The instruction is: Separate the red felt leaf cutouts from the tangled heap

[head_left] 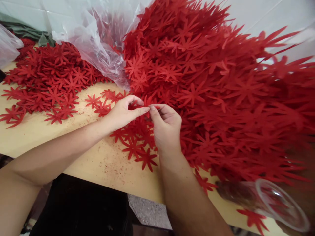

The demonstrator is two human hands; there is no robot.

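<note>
My left hand (126, 111) and my right hand (167, 126) meet at the fingertips over the middle of the table, both pinching. Between them shows a bit of red material, seemingly part of a red flower-shaped cutout (148, 101), mostly hidden by the fingers. Just below the hands, several star-like red cutouts (147, 159) with narrow petals lie loose on the table. A few more cutouts (102, 108) rest beside my left wrist. To the right of my hands rises a big heap of red cutouts (197, 91).
A second, lower pile of red cutouts (54, 75) spreads at the left. Clear plastic bags (98, 46) stand against the tiled wall. A transparent plastic cup (278, 203) lies on its side near the table's right front edge. Reddish crumbs dot the pale tabletop (83, 164).
</note>
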